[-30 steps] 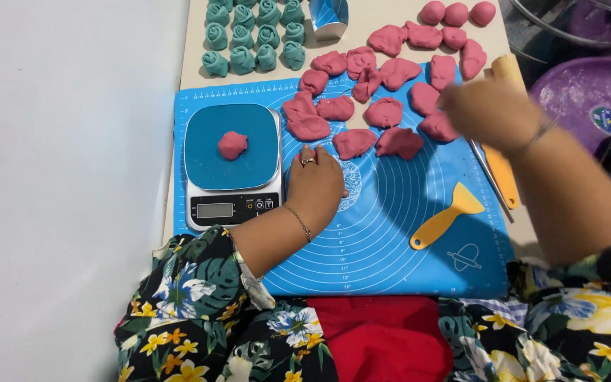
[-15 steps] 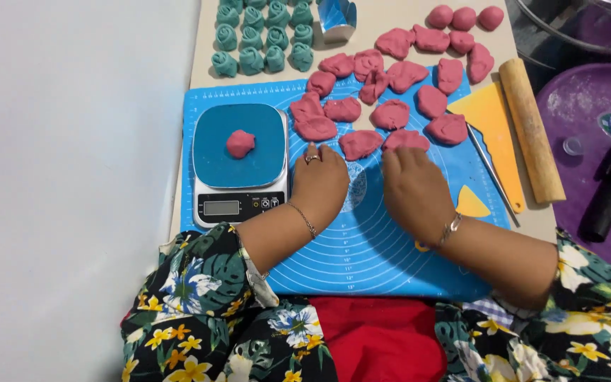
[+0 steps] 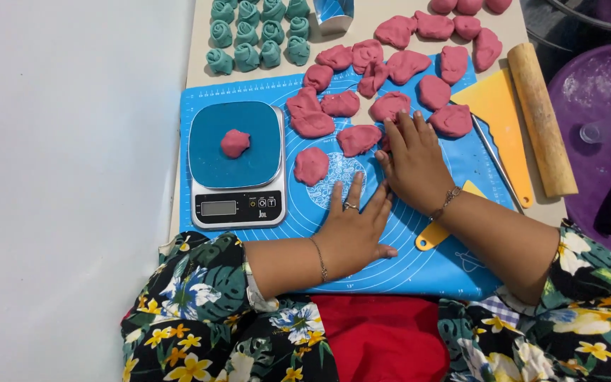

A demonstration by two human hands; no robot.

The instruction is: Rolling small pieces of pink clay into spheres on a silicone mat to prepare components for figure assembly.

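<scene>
Pink dough pieces lie just beyond both flat hands.

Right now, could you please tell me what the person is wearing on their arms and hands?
Both arms wear short black sleeves printed with yellow and white flowers and green leaves. The left hand has a ring on one finger and a thin bracelet at the wrist. The right hand has a thin chain bracelet at its wrist.
</scene>
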